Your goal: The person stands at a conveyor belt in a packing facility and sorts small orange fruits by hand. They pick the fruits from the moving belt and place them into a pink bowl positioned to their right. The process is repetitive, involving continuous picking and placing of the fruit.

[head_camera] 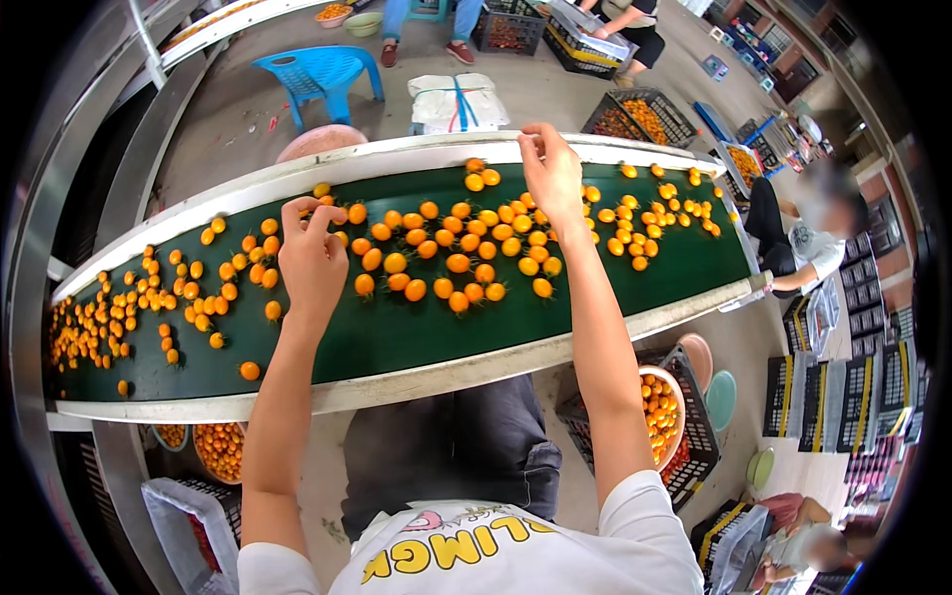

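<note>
Many small orange-yellow cherry tomatoes (457, 263), some with green calyxes, lie scattered along a green conveyor belt (446, 342) with whitish side rails. My left hand (311, 249) is over the left-centre of the belt, its fingers curled at tomatoes near the far side; whether it grips one cannot be told. My right hand (552, 171) is raised at the far rail, thumb and forefinger a little apart, with nothing visible between them. Tomatoes lie beneath and on both sides of its wrist.
A tub of tomatoes (660, 416) sits on a black crate by my right side. More tomatoes fill a tub (218, 450) below left. Beyond the belt are a blue plastic chair (320, 71), a tied white bundle (457, 104) and a crate of tomatoes (643, 119). Several people sit around.
</note>
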### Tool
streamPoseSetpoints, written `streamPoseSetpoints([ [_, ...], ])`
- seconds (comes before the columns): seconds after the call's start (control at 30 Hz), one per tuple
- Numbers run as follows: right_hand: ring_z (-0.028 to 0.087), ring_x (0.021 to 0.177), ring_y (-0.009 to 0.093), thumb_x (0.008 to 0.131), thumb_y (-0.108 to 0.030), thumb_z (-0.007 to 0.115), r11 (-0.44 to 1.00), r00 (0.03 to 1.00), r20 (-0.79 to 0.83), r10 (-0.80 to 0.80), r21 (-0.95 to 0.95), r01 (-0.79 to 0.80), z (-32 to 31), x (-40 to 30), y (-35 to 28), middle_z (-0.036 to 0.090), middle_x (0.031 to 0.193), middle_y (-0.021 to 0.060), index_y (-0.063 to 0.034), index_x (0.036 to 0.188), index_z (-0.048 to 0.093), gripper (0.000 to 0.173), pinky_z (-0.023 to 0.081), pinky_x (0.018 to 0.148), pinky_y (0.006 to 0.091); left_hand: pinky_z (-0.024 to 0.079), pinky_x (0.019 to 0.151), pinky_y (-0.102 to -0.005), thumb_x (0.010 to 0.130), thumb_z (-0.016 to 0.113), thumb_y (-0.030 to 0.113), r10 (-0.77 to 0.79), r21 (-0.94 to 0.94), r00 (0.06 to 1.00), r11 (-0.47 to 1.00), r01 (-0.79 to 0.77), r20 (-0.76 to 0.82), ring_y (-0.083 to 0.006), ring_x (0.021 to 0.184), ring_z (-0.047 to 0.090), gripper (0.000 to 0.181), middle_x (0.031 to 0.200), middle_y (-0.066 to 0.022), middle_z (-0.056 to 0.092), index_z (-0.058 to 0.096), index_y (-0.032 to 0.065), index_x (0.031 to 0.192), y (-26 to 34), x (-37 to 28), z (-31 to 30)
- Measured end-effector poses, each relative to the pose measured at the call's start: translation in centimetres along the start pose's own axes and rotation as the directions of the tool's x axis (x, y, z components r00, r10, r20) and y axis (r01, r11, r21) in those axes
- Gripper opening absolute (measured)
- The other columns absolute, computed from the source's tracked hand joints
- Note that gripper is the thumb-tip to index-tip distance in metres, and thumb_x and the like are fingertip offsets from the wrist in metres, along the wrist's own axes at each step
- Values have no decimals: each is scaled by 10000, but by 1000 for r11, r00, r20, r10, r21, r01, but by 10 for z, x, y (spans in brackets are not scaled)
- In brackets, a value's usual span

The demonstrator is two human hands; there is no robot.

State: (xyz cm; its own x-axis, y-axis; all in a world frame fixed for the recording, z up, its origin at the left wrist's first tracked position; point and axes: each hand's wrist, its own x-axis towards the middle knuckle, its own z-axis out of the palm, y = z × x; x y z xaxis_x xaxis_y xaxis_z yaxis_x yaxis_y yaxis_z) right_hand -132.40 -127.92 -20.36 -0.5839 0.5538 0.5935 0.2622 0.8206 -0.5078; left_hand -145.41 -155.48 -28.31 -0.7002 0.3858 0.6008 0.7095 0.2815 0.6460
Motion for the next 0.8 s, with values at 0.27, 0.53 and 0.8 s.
streamPoseSetpoints([
  [0.27, 657, 845, 375, 890, -142, 555, 966, 997, 29, 74, -251, -65, 19, -9, 59, 687, 871, 176, -62, 927, 687, 159, 517, 781, 449, 412, 518, -301, 640, 500, -174, 20, 126, 974, 992, 9, -227, -186, 672, 491, 391, 918, -66, 461, 652, 97, 877, -1, -3, -27],
  [0.53, 688, 787, 258, 916, -212, 597, 974, 984, -51, 173, -140, -179, 10, -6, 17, 712, 877, 139, -42, 994, 687, 208, 516, 743, 353, 362, 485, -262, 646, 508, -168, 41, 132, 963, 991, -6, -265, -145, 626, 469, 366, 891, -43, 483, 661, 96, 849, -19, 1, -43],
  [0.8, 642, 682, 228, 901, -206, 624, 997, 959, 276, 65, 23, -74, 39, -24, -20, 674, 766, 139, -12, 980, 681, 217, 506, 681, 338, 368, 494, -266, 633, 497, -169, 9, 138, 962, 990, 30, -273, -153, 659, 500, 405, 892, -44, 509, 675, 122, 851, -38, 3, -57],
])
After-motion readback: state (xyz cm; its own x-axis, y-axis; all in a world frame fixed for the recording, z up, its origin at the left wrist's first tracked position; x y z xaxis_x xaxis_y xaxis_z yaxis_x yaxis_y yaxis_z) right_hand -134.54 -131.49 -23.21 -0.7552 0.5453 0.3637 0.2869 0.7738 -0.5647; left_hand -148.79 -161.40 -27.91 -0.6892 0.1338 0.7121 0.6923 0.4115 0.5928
